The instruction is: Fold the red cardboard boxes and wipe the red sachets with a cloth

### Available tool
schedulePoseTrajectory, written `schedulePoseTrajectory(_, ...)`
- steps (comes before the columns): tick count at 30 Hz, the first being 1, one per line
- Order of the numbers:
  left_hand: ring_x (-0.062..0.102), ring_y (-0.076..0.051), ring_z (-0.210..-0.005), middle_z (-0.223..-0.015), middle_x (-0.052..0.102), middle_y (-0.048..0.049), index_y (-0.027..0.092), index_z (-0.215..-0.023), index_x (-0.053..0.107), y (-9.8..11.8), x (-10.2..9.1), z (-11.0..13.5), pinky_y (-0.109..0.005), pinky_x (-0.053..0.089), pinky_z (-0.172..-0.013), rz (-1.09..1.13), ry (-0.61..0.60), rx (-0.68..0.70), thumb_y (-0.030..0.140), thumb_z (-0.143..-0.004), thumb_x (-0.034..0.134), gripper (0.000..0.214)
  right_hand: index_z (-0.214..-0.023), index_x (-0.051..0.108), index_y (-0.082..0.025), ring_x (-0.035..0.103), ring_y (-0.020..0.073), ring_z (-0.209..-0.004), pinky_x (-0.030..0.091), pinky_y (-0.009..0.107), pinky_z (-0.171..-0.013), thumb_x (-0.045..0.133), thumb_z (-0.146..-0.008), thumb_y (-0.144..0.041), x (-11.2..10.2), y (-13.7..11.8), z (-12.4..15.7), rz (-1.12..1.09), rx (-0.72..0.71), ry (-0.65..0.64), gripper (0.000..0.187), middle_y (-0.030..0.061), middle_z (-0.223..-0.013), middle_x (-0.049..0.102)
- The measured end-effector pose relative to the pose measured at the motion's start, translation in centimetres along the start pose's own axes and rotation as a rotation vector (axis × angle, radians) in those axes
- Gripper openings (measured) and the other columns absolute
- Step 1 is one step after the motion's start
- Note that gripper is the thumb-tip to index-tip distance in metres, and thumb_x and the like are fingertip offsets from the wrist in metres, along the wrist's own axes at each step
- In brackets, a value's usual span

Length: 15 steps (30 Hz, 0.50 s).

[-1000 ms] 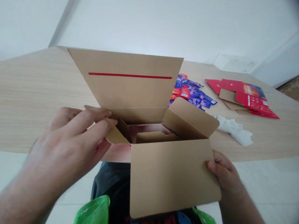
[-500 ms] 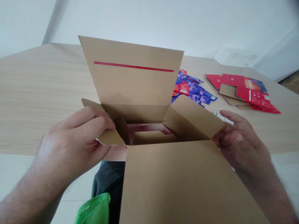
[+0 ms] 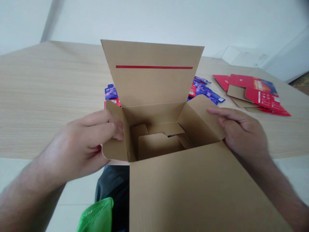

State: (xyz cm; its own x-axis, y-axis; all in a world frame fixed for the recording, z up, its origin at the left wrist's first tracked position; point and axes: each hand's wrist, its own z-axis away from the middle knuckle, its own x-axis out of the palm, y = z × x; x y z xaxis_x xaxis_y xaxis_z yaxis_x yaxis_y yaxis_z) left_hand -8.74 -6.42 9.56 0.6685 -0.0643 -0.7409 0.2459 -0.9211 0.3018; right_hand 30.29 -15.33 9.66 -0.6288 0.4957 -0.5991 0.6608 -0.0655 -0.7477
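An open cardboard box [image 3: 156,114] stands before me, plain brown inside. Its far flap [image 3: 152,83] points up and carries a red strip [image 3: 154,67]; the near flap [image 3: 193,190] folds out toward me. My left hand [image 3: 96,138] pinches the left side flap [image 3: 116,149] between thumb and fingers. On the right, my right hand [image 3: 243,129] grips the right side flap [image 3: 205,112], index finger stretched along its upper face and thumb hidden. Down in the box, the bottom flaps [image 3: 159,145] overlap, with a small gap among them.
Blue and red packets [image 3: 205,90] lie on the wooden table [image 3: 48,96] behind the box. Flattened red boxes [image 3: 260,93] are stacked at the right. A white object [image 3: 243,56] sits against the wall. Below the table edge is something green and meshed [image 3: 98,214].
The box has shifted right and turned slightly, and its bottom flaps have come closer together. My right hand has closed on the right flap; the left keeps its pinch.
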Motion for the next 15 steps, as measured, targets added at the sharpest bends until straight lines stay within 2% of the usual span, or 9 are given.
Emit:
schedulePoseTrajectory(1,0.075,-0.022,-0.076,-0.090,0.076,-0.0075,0.026,-0.094,0.075,-0.3,0.1,-0.1,-0.031,0.060,-0.057,0.022,-0.006,0.007,0.017,-0.085,0.073,0.014,-0.109,0.091,-0.029,0.053,0.0171,-0.054,0.035,0.029,-0.047,0.064,-0.092,-0.023,0.1,-0.3,0.2,0.013,0.040,0.030,0.033,0.0025,-0.079,0.075)
schedulePoseTrajectory(3,0.075,-0.023,-0.076,-0.090,0.076,-0.0082,0.025,-0.094,0.076,-1.0,0.3,-0.2,-0.032,0.060,-0.058,0.063,-0.025,0.023,0.014,-0.082,0.075,0.017,-0.108,0.091,-0.030,0.049,0.0162,-0.049,0.031,0.030,-0.044,0.062,-0.092,-0.027,0.3,-0.8,0.8,0.043,0.105,0.089,0.033,0.0016,-0.073,0.073)
schedulePoseTrajectory(5,0.075,-0.024,-0.077,-0.092,0.076,-0.0084,0.025,-0.095,0.075,-1.4,0.5,-0.2,-0.032,0.059,-0.059,0.099,-0.064,0.049,0.011,-0.078,0.076,0.021,-0.112,0.091,-0.032,0.055,0.0180,-0.052,0.034,0.030,-0.045,0.061,-0.092,-0.031,0.4,-0.7,1.4,0.092,0.128,0.137,0.035,0.0024,-0.080,0.077)
schedulePoseTrajectory(8,0.075,-0.022,-0.085,-0.097,0.075,-0.0074,0.024,-0.095,0.072,-1.5,0.6,-0.3,-0.031,0.059,-0.064,0.105,-0.115,0.038,0.006,-0.079,0.067,0.025,-0.109,0.090,-0.032,0.070,0.0245,-0.073,0.049,0.034,-0.055,0.059,-0.092,-0.032,0.2,0.5,2.3,0.170,0.051,0.155,0.036,0.0039,-0.097,0.083)
schedulePoseTrajectory(10,0.074,-0.020,-0.087,-0.097,0.073,-0.0058,0.024,-0.095,0.069,-1.3,0.6,-0.2,-0.030,0.058,-0.068,0.066,-0.126,0.014,0.003,-0.081,0.060,0.026,-0.112,0.089,-0.031,0.076,0.0284,-0.088,0.059,0.040,-0.070,0.057,-0.096,-0.031,-0.1,2.0,2.4,0.228,-0.061,0.098,0.036,0.0046,-0.104,0.083)
schedulePoseTrajectory(12,0.072,-0.018,-0.086,-0.097,0.072,-0.0044,0.024,-0.095,0.066,-1.1,0.5,-0.2,-0.029,0.056,-0.069,0.037,-0.133,0.002,0.004,-0.083,0.058,0.025,-0.126,0.085,-0.028,0.076,0.0312,-0.105,0.063,0.050,-0.090,0.052,-0.103,-0.030,-0.8,3.6,2.0,0.295,-0.252,-0.032,0.041,0.0091,-0.117,0.081)
schedulePoseTrajectory(13,0.071,-0.017,-0.086,-0.097,0.071,-0.0040,0.024,-0.096,0.065,-1.1,0.5,-0.1,-0.028,0.056,-0.068,0.035,-0.135,0.012,0.004,-0.084,0.059,0.024,-0.134,0.081,-0.024,0.073,0.0338,-0.119,0.061,0.055,-0.099,0.051,-0.105,-0.031,-1.2,4.3,1.6,0.346,-0.373,-0.099,0.043,0.0145,-0.132,0.076)
schedulePoseTrajectory(15,0.071,-0.016,-0.087,-0.099,0.071,-0.0037,0.023,-0.096,0.064,-1.1,0.5,-0.2,-0.027,0.056,-0.068,0.025,-0.145,0.018,0.004,-0.083,0.058,0.024,-0.140,0.077,-0.015,0.054,0.0430,-0.148,0.054,0.063,-0.110,0.055,-0.107,-0.035,-2.2,5.1,0.4,0.501,-0.613,-0.155,0.044,0.0260,-0.165,0.050)
